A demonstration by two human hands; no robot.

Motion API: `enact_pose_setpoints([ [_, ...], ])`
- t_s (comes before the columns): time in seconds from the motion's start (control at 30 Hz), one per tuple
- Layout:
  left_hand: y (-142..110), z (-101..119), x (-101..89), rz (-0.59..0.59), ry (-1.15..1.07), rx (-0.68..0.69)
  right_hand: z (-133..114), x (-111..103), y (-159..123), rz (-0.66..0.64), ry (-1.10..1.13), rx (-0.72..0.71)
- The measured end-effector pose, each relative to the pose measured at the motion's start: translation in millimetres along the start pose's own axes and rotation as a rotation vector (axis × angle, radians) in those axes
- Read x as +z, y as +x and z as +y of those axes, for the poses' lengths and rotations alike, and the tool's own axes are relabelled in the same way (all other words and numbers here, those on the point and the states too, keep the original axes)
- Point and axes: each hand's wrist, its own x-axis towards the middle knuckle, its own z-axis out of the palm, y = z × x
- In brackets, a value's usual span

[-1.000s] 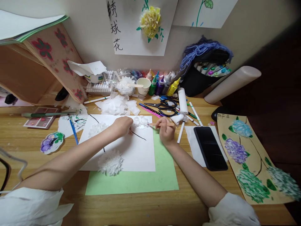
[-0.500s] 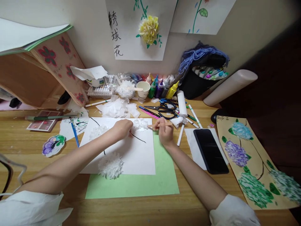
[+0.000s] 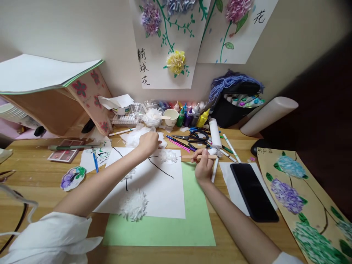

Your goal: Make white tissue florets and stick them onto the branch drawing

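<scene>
My right hand pinches a flat wooden craft stick, held level just right of a small white tissue flower. Closed and knuckles up, my left hand is at the edge of a pile of white tissue pieces; its fingertips are hidden, so what they hold cannot be made out. Below them lies a white sheet with dark drawn branches. A larger tissue flower sits near its lower edge, and another one is partly covered by my left forearm. Green paper lies underneath.
Black scissors and markers lie behind my right hand. A paper cup, paint bottles and a bowl of tissue line the back. A phone and a flower picture are on the right; a painted palette lies left.
The view has tilted up. My left hand has moved back from the small flower to the tissue pile. The stick in my right hand has drawn away from that flower, to the right.
</scene>
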Motion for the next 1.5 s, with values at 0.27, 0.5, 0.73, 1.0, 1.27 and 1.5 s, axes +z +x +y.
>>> enact_pose_setpoints([
  [0.27,12,6,20.2,0.017,-0.02,-0.039,1,-1,0,-0.023,0.016,-0.012],
  [0.5,-2,-7,4.4,0.189,-0.105,0.016,0,-1,0,-0.021,0.004,-0.032],
  [0.73,-45,-5,-16.7,0.217,-0.329,0.201,-1,-3,-4,-0.05,-0.03,-0.102],
  [1.0,-51,-3,12.9,-0.101,-0.508,0.34,-4,-5,-8,-0.107,-0.048,-0.251],
  [1.27,-46,8,28.4,-0.001,-0.276,0.239,-4,-6,-16,-0.307,-0.158,-0.48],
  [1.5,-45,10,27.1,-0.012,-0.203,0.232,-8,1,-13,-0.488,-0.324,-0.531],
])
